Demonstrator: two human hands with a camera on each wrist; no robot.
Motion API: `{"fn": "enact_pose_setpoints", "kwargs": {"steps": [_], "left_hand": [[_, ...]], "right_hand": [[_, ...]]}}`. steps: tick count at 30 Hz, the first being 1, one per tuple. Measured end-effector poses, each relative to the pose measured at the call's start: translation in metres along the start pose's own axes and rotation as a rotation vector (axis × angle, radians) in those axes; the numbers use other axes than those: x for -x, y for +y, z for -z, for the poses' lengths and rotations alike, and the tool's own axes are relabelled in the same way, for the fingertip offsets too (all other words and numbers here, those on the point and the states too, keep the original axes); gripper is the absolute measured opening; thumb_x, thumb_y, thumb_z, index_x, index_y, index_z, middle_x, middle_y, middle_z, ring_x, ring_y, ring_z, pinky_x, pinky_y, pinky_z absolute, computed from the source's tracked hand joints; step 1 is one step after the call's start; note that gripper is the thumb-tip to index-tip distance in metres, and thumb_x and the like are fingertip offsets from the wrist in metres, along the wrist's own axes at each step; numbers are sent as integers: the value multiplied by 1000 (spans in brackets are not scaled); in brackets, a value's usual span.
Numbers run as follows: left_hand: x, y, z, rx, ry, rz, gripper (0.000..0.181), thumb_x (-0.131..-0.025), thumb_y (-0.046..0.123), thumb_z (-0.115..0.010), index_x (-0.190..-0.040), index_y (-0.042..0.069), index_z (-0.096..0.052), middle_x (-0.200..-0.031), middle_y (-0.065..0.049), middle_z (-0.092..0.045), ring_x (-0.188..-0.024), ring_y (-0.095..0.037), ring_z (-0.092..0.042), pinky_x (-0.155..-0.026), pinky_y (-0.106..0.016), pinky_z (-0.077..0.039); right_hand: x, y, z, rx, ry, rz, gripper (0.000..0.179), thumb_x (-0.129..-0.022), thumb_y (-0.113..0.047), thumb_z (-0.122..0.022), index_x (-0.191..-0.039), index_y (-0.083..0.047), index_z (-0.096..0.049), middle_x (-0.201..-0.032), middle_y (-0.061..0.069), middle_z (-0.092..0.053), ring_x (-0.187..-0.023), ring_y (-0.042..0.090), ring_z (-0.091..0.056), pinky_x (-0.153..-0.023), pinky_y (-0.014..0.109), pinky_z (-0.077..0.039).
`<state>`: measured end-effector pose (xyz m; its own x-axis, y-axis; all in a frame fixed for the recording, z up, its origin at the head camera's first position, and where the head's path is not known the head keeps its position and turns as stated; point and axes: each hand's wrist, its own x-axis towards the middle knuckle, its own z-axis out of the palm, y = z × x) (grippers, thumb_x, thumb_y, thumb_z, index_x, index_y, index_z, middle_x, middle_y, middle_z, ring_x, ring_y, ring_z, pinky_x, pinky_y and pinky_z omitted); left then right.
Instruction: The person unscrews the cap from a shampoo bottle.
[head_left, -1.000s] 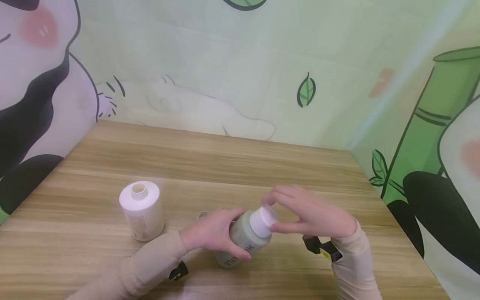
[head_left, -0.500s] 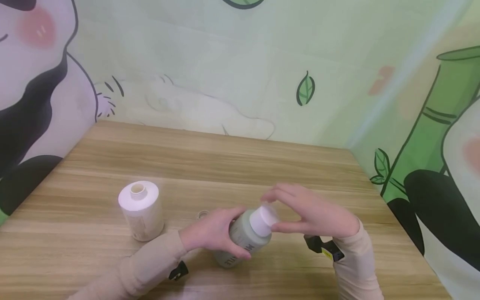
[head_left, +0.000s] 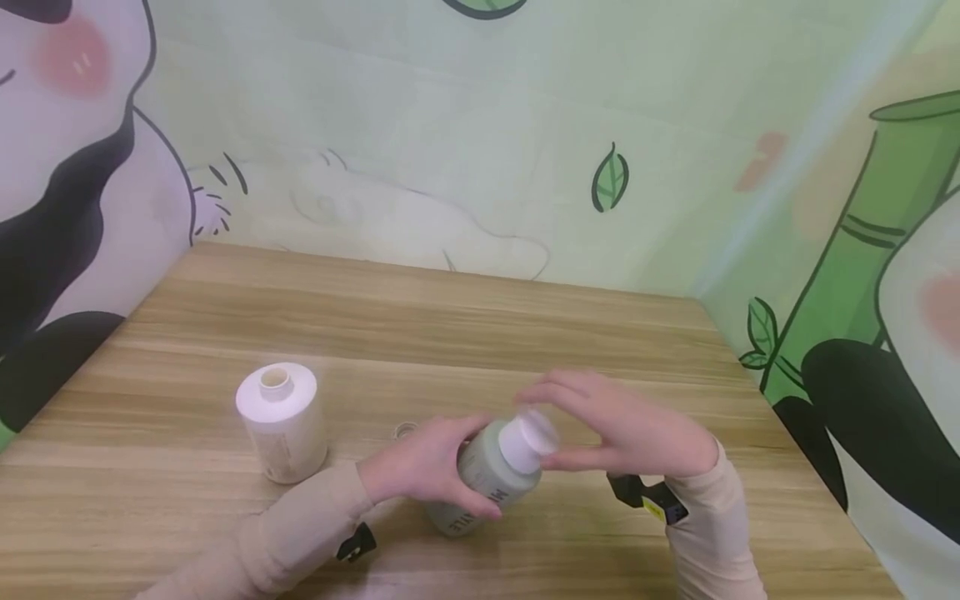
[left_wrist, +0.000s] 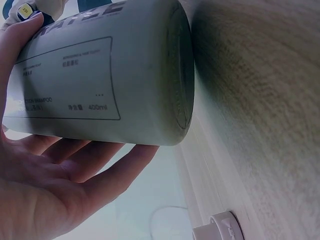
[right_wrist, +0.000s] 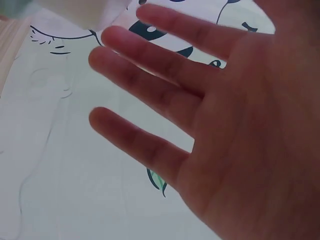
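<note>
A grey-green shampoo bottle [head_left: 487, 471] leans to the right, its base low over the table. My left hand [head_left: 427, 467] grips it round the body, thumb in front. In the left wrist view the shampoo label and the bottle's base show large. At the bottle's upper end is a white cap [head_left: 522, 444], blurred at its right side. My right hand [head_left: 626, 425] is around this cap, fingers above and thumb below it. The right wrist view shows the fingers [right_wrist: 150, 90] spread and nearly straight, close beside the white cap; the thumb is out of that view.
An uncapped white bottle [head_left: 288, 442] stands upright on the wooden table [head_left: 420, 325] at the left. Behind my left hand lies a small white ring-shaped piece [left_wrist: 227, 227], mostly hidden in the head view. A printed cloth backdrop [head_left: 450, 125] rises behind the table.
My right hand's fingers shift slightly about the cap, which stays on the bottle. The left hand and shampoo bottle hold nearly the same position.
</note>
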<state>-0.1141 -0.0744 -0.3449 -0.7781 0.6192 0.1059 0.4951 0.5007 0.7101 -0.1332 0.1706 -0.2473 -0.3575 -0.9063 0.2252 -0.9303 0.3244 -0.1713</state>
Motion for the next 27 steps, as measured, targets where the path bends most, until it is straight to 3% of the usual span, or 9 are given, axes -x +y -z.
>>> {"fn": "enact_pose_setpoints", "kwargs": {"steps": [6,11,17,23,27], "left_hand": [[0,0,-1,3,0,10,72,-62,40,-89,-120,13,-55,-105,0,-70,-90,-10,-64,-78,-20,-51],[0,0,0,0,-4,9,71,-62,41,-88,-119,14,-55,-105,1,-70,-90,-10,-64,-78,-21,-51],[0,0,0,-5,-7,12,72,-62,41,-88,-120,14,-55,-107,0,-69,-93,-12,-65,-80,-21,-51],[0,0,0,-2,-4,4,70,-62,41,-88,-118,14,-55,-106,0,-70,-91,-11,-65,-78,-21,-51],[0,-1,-1,3,-5,3,70,-62,41,-88,-118,14,-55,-105,1,-69,-90,-10,-64,-78,-21,-51]], "right_hand": [[-1,-2,0,-5,-22,-75,43,-91,-41,-64,-123,-13,-55,-118,-4,-63,-110,12,-59,-96,36,-51],[-2,-1,0,-7,-6,-43,32,-92,-37,-64,-116,-17,-57,-112,-9,-61,-102,8,-57,-91,32,-51],[0,0,0,-5,4,31,36,-92,-31,-65,-124,-17,-57,-118,-7,-60,-105,10,-57,-92,33,-52],[1,-1,0,8,4,-9,46,-91,-40,-65,-128,-13,-55,-121,-3,-62,-112,13,-56,-97,38,-48],[1,-1,0,0,-2,-33,42,-91,-41,-65,-123,-15,-55,-118,-6,-62,-111,10,-56,-99,39,-46]]}}
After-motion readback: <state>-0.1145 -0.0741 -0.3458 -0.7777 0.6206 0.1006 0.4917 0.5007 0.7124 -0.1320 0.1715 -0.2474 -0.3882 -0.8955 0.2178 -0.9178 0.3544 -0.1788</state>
